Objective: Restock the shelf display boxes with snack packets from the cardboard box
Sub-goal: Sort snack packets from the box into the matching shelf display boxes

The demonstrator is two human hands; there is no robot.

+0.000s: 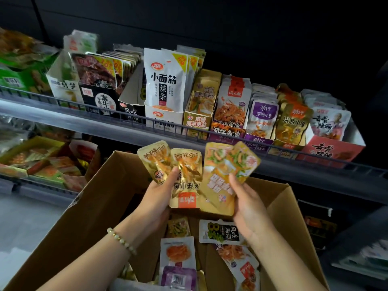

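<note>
The left hand (156, 198) grips a fan of gold fish packets (185, 179), thumb pressed on their front, fingers curled behind. Just right, the right hand (249, 206) pinches yellow vegetable packets (224, 164) likewise. Both bunches are above the open cardboard box (94, 206), near the shelf display boxes (197, 120).

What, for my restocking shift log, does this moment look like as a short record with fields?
left grip: holds fanned gold foil fish-snack packets
right grip: holds yellow foil vegetable-print packets
source: open brown cardboard box below both hands, loose mixed packets inside
target: gold fish-snack display box and yellow vegetable-snack display box on the wire-fronted shelf
progress: held packets above the box, not yet shelved
</note>
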